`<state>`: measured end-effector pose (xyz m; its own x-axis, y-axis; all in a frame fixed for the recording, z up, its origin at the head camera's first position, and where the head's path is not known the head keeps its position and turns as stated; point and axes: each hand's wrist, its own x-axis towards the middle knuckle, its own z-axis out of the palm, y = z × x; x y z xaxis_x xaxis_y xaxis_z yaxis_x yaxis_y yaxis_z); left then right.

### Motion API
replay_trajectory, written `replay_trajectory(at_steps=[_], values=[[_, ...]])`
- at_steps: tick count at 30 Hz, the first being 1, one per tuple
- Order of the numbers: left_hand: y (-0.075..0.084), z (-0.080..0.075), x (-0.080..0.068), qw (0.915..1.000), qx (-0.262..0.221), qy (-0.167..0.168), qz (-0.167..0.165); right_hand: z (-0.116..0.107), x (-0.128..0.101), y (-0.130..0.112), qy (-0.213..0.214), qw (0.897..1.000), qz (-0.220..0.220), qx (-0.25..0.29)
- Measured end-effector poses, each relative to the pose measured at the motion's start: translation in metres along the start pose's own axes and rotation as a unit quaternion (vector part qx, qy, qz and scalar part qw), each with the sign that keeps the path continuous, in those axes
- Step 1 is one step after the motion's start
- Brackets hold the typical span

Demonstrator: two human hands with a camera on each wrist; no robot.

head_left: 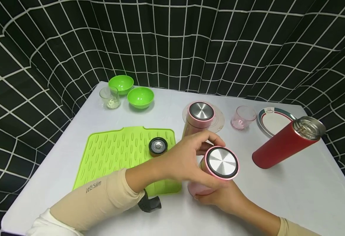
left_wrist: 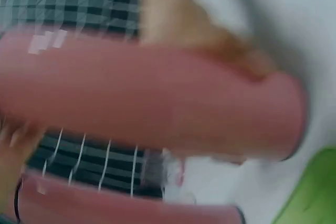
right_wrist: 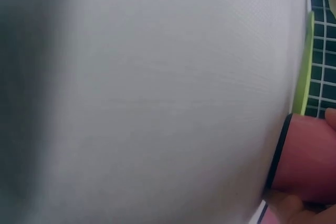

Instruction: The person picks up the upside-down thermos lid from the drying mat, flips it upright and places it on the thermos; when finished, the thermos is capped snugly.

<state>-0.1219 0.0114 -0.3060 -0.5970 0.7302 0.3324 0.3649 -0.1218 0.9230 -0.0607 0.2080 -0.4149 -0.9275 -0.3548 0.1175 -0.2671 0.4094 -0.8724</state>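
Note:
Both hands are on a pink vacuum flask (head_left: 223, 163) with a brushed-metal lid top ringed in black. The left hand (head_left: 187, 159) grips it near the top, fingers and thumb spread round the lid end. Lower on the body, the right hand (head_left: 225, 196) holds it from the right. In the left wrist view the pink flask (left_wrist: 157, 93) fills the middle, blurred, with the right hand (left_wrist: 184, 22) curled round it. Its black-edged base (right_wrist: 310, 156) appears at the right of the right wrist view. A second pink flask (head_left: 200, 114) stands just behind the left hand.
A green ribbed mat (head_left: 110, 154) lies left, bearing a dark stopper or lid (head_left: 158, 146). To the right stands an uncapped red flask (head_left: 284, 144), near a rimmed plate (head_left: 275, 121) and a pink glass (head_left: 243, 118). Green bowls (head_left: 141, 97) and a clear glass (head_left: 110, 97) are back left.

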Motion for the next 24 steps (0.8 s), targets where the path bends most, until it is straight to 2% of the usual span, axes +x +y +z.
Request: replay_trajectory(at_steps=[2,4,6,9,11,12,13,15,17,19,21,24], values=[[-0.003,-0.006,0.001,0.9991,-0.031,-0.028,0.006,0.0,0.001,0.0,0.001,1.0,-0.004,-0.022],[-0.004,-0.009,0.0,0.9979,-0.038,-0.051,0.009,0.001,0.002,0.001,-0.005,1.0,-0.014,-0.021],[-0.002,-0.005,-0.002,0.9996,-0.001,-0.029,0.004,0.001,0.002,0.0,-0.011,1.0,-0.01,0.006],[0.001,0.008,-0.006,0.9949,0.092,0.041,0.004,0.001,0.002,-0.001,-0.018,0.999,-0.008,0.034],[0.0,0.014,-0.008,0.9908,0.116,0.07,0.011,0.001,0.001,0.0,-0.013,0.999,-0.002,0.033],[-0.001,0.013,-0.007,0.9908,0.116,0.068,0.015,0.001,0.001,0.0,-0.01,1.0,-0.006,0.024],[-0.003,0.011,-0.007,0.9936,0.098,0.054,0.017,0.001,0.002,0.001,-0.007,1.0,-0.012,0.009],[-0.008,0.004,-0.004,0.9995,0.025,0.006,0.016,0.001,0.002,0.002,0.001,1.0,-0.018,-0.011],[-0.013,-0.004,-0.001,0.9981,-0.041,-0.046,0.006,0.001,0.003,0.003,0.004,0.999,-0.031,-0.015],[-0.016,-0.008,0.0,0.9941,-0.078,-0.075,-0.002,0.002,0.004,0.003,0.0,0.999,-0.039,-0.009],[-0.015,-0.007,-0.001,0.9953,-0.072,-0.064,0.002,0.002,0.005,0.003,-0.009,0.999,-0.053,0.002],[-0.01,0.002,-0.004,0.9999,-0.006,0.001,0.009,0.001,0.004,0.003,-0.01,0.999,-0.048,0.015]])
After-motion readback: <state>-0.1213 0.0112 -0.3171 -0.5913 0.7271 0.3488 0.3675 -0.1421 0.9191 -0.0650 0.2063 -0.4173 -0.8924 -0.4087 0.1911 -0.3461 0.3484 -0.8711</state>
